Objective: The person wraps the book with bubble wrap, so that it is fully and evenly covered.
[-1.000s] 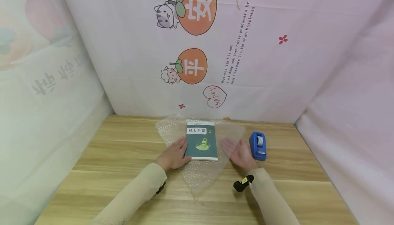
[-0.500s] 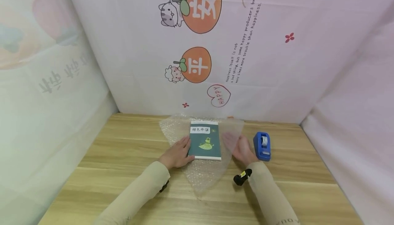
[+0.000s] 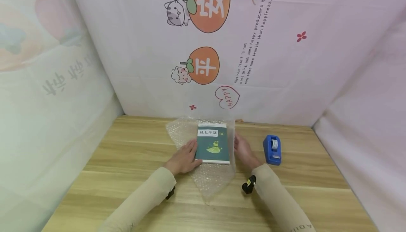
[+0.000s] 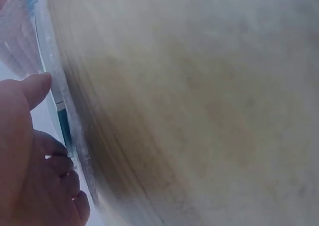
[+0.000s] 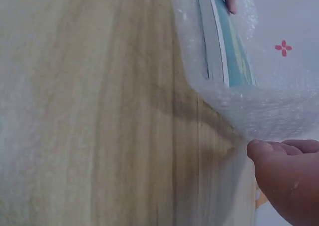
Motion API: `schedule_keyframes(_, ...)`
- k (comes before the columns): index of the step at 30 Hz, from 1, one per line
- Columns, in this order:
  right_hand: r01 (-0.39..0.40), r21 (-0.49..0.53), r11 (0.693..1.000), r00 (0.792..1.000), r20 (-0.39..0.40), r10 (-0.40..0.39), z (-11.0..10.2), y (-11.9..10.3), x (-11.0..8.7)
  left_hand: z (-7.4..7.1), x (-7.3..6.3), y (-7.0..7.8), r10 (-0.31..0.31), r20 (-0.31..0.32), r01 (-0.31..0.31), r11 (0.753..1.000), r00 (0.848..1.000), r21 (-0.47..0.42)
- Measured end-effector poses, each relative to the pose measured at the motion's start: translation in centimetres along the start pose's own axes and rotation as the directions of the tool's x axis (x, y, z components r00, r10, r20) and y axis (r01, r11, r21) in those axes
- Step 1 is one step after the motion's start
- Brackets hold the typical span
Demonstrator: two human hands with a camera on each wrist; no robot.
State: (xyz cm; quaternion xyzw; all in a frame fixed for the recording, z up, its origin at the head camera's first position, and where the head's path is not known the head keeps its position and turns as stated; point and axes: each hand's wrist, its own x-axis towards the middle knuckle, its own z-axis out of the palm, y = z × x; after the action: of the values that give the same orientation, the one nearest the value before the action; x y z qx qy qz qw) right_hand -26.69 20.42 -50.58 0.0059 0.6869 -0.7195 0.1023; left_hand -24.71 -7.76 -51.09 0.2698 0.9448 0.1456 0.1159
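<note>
A green booklet [image 3: 219,141] with a pale strip at top and bottom lies face up on a sheet of bubble wrap [image 3: 211,179]. My left hand [image 3: 181,158] rests along the booklet's left edge, its fingers extended and its thumb by the lower corner. On the right, the wrap stands folded up beside the booklet. My right hand [image 3: 245,151] is outside that raised flap and touches it, the fingers partly hidden. In the right wrist view, the thumb of my right hand [image 5: 286,176] is near the wrap's lower edge, beneath the booklet's level.
A blue tape dispenser [image 3: 272,151] stands on the wooden table [image 3: 127,175] to the right of my right hand. Printed cloth [image 3: 269,101] hangs behind the table and along both sides.
My right hand, earlier palm up beneath the wrap's right part, has moved left and raised that part into an upright flap beside the booklet. My left hand keeps its place on the booklet.
</note>
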Motion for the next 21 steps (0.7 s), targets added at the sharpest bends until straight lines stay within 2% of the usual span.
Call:
schedule_keyframes(3, 0.045, -0.106, 0.993, 0.999, 0.028, -0.042, 0.6, 0.1, 0.0, 0.0, -0.2, -0.2, -0.005, -0.007, 0.005, 1.0, 1.0, -0.004)
schedule_keyframes(5, 0.073, -0.241, 0.968, 0.997, 0.023, -0.07, 1.0, 0.1, -0.1, -0.1, -0.3, -0.4, -0.009, -0.001, 0.009, 1.0, 1.0, 0.003)
schedule_keyframes(7, 0.094, -0.407, 0.909, 0.995, 0.021, -0.093, 1.2, 0.1, -0.3, -0.2, -0.4, -0.5, -0.005, 0.001, 0.005, 1.0, 1.0, 0.009)
schedule_keyframes(9, 0.102, -0.558, 0.824, 0.994, 0.034, -0.1, 1.4, 0.1, -0.4, -0.2, -0.4, -0.6, -0.001, 0.01, 0.001, 1.0, 1.0, 0.017)
schedule_keyframes(11, 0.124, -0.657, 0.744, 0.992, 0.07, -0.103, 1.5, 0.1, -0.4, -0.2, -0.4, -0.6, 0.005, 0.013, -0.005, 1.0, 1.0, 0.02)
schedule_keyframes(13, 0.15, -0.701, 0.698, 0.989, 0.11, -0.102, 1.7, 0.1, -0.4, -0.2, -0.4, -0.7, 0.005, 0.018, -0.005, 1.0, 1.0, 0.021)
schedule_keyframes(15, 0.168, -0.728, 0.665, 0.986, 0.132, -0.105, 1.8, 0.2, -0.4, 0.0, -0.3, -0.7, 0.006, 0.022, -0.006, 1.0, 1.0, 0.021)
schedule_keyframes(21, 0.191, -0.768, 0.611, 0.981, 0.17, -0.093, 2.2, 0.5, -0.5, 0.3, -0.1, -0.7, 0.013, 0.016, -0.014, 1.0, 1.0, 0.02)
